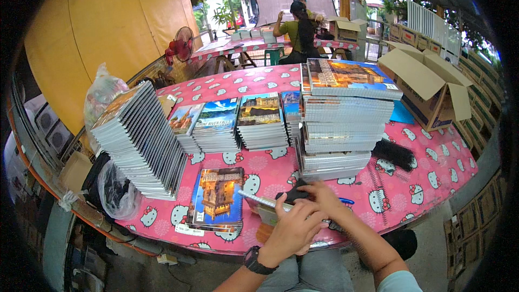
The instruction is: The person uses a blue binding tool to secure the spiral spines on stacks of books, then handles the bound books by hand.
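My left hand [294, 226], with a black watch on the wrist, is closed on a notebook [263, 204] tilted up at the table's front edge. My right hand [323, 199] is beside it, its fingers bent at the notebook's far side by a dark black piece [293, 190]; what they grip is hidden. A blue curved piece [346, 201] pokes out past the right hand. To the left lies a small pile of notebooks with a castle picture on the cover [217, 197].
On the pink patterned table [254, 170] stand a tall notebook stack [143, 146], a row of shorter stacks [263, 121] and a large stack [343, 124]. Black spiral coils [393, 154] and an open carton [427, 89] are on the right. People [303, 32] work behind, near a red fan [180, 45].
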`<state>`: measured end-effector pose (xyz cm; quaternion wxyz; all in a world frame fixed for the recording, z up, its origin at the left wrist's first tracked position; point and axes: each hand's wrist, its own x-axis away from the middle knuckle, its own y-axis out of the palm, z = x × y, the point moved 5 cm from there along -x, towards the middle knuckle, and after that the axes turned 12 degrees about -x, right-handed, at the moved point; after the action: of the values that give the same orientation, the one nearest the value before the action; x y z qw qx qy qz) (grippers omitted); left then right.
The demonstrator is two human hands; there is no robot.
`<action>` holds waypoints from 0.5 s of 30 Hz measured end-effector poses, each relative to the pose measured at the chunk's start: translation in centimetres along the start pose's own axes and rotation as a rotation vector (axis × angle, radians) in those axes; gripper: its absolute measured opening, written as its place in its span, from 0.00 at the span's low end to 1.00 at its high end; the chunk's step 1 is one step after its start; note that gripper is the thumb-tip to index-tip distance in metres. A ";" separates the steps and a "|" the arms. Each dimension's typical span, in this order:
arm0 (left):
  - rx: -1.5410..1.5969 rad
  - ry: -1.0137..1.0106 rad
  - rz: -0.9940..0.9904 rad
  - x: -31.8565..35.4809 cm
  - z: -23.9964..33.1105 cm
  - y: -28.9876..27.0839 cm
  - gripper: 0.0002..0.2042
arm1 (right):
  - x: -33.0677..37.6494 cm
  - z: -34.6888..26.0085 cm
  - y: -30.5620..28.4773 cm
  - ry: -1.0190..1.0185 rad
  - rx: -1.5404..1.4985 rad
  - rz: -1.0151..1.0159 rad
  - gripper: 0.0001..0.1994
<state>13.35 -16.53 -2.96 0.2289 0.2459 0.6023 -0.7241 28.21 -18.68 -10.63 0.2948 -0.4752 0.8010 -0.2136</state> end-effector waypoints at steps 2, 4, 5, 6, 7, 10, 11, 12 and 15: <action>-0.020 -0.012 -0.030 0.2 -0.2 0.3 0.10 | 2.0 -0.7 -2.5 0.049 -0.087 0.101 0.24; -0.018 -0.058 -0.056 0.3 -0.5 0.3 0.10 | 4.6 -0.2 -5.0 0.074 -0.046 0.255 0.25; -0.002 -0.042 -0.066 -0.1 -0.3 0.2 0.10 | 6.2 0.4 -6.5 0.091 -0.001 0.305 0.26; 0.013 -0.028 -0.076 -0.3 -0.2 -0.1 0.10 | 8.0 1.1 -7.8 0.107 0.042 0.353 0.26; 0.025 -0.007 -0.085 -0.6 0.0 -0.3 0.10 | 9.6 1.5 -8.9 0.120 0.086 0.408 0.26; -0.072 -0.004 -0.138 -0.5 -0.3 0.1 0.08 | 11.9 3.0 -8.9 0.285 0.314 0.290 0.26; -0.017 -0.031 -0.069 -0.8 -0.2 -0.3 0.07 | 12.0 2.9 -8.4 0.243 0.330 0.310 0.27; 0.039 -0.059 0.000 -1.2 0.0 -0.8 0.06 | 11.8 2.8 -8.3 0.239 0.332 0.325 0.28; 0.025 -0.054 -0.031 -1.1 -0.7 -0.2 0.05 | 11.4 3.5 -8.0 0.224 0.325 0.357 0.31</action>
<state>14.15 -15.76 -2.22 0.2305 0.2197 0.5905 -0.7416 31.34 -32.66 -11.32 0.3097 -0.2460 0.8551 -0.3351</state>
